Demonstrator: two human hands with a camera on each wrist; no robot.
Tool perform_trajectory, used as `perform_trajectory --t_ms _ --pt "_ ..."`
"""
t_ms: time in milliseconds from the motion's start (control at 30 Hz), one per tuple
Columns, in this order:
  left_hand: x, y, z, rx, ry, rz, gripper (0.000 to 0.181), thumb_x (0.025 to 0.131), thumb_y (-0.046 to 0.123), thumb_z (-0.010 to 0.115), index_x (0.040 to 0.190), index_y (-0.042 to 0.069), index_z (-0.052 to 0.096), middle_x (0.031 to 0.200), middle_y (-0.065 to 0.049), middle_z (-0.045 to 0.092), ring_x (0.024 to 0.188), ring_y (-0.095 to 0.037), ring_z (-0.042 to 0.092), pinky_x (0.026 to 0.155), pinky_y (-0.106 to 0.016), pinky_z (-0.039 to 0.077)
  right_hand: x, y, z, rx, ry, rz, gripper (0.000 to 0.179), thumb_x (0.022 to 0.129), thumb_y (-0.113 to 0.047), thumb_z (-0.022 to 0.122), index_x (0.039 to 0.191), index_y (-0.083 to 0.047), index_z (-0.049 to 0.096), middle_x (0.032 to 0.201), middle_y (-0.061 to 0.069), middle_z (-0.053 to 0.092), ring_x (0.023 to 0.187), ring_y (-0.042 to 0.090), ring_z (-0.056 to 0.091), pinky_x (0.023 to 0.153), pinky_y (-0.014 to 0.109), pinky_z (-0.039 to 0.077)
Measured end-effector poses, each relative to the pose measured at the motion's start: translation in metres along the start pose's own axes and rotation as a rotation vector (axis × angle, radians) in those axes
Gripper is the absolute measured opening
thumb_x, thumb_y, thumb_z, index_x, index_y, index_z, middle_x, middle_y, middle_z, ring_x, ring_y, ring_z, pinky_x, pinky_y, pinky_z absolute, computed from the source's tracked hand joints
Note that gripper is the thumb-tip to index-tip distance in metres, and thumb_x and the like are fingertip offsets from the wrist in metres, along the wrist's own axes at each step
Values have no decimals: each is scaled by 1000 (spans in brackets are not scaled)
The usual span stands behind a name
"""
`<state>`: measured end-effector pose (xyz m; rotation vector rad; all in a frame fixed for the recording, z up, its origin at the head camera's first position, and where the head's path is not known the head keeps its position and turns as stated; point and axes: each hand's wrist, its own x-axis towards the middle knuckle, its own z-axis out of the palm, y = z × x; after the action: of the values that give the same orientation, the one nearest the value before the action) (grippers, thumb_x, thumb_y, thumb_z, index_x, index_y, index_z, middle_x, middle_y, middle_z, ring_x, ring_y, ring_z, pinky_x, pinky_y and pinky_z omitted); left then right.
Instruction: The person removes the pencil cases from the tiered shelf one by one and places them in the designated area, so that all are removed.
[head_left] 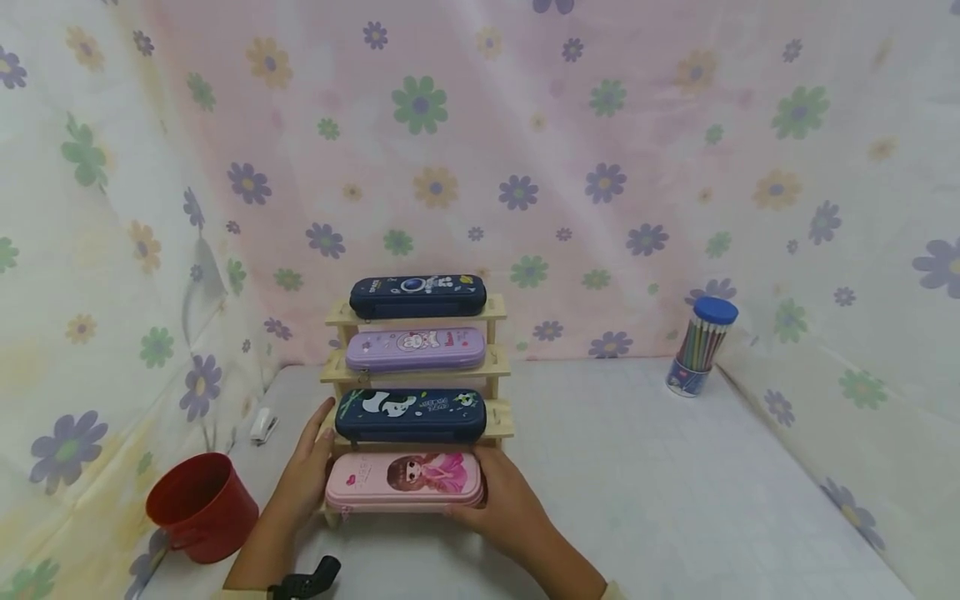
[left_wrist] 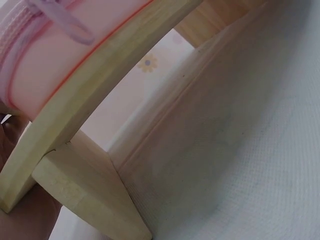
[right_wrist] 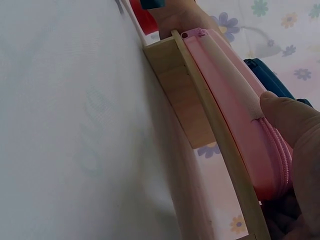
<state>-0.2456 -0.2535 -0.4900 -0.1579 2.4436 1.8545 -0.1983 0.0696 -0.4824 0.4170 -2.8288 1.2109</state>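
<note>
A pink pencil case [head_left: 367,482] with a doll picture lies on the lowest shelf of a stepped wooden rack [head_left: 497,417]. My right hand [head_left: 513,507] holds its right end, with the thumb [right_wrist: 287,112] on the case's front side. At the rack's left side is my left hand [head_left: 303,475], its fingers stretched forward beside the lowest shelves; part of it is hidden behind the wood in the left wrist view. Above the pink case sit a dark blue panda pencil case [head_left: 420,414], a purple pencil case [head_left: 390,350] and a dark blue astronaut pencil case [head_left: 390,293], one per shelf.
A red mug [head_left: 225,517] stands at the left, near the left forearm. Behind it lies a small white stapler-like object [head_left: 263,426]. A blue-lidded tub of pencils [head_left: 693,350] stands at the back right. Flowered cloth [head_left: 570,125] hangs around the white tabletop [head_left: 637,475].
</note>
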Motion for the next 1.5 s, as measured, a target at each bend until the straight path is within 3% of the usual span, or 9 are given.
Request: perform_trajectory --t_ms 300,567,767,1000,1233,1500 --pt "-1 2 0 11 -4 -2 60 107 66 30 162 60 6 178 1 5 160 -46 10 117 -70 28 1 -1 0 17 5 17 92 79 -61 85 149 -12 53 144 3 61 137 27 54 117 56 44" --pt "1 0 1 15 -1 10 58 105 70 30 158 65 7 177 6 4 162 -41 7 119 -70 24 1 -1 -2 23 4 49 85 80 -56 87 148 -16 55 144 1 61 138 26 54 117 56 44" --pt "1 1 0 14 -10 16 58 106 67 30 160 63 7 177 7 5 163 -39 6 120 -71 23 1 0 -4 49 4 74 84 79 -54 88 147 -17 57 143 1 62 137 26 55 116 57 45" --pt "1 -2 -1 33 3 2 57 108 63 29 160 62 5 177 8 7 164 -33 0 121 -76 12 -2 2 -6 68 8 86 85 78 -54 89 146 -15 58 143 3 63 136 27 56 115 57 46" --pt "1 -1 2 45 4 43 64 109 62 28 163 53 -4 176 16 -2 164 -30 -1 124 -67 18 -6 7 -13 77 9 90 87 78 -51 90 148 -13 57 147 9 61 140 32 55 115 58 45" --pt "1 -1 1 45 15 41 63 108 63 27 164 53 -3 175 18 0 164 -30 1 124 -67 19 -8 11 -21 112 -11 113 85 81 -47 89 150 -13 55 149 9 59 143 34 51 117 59 42"
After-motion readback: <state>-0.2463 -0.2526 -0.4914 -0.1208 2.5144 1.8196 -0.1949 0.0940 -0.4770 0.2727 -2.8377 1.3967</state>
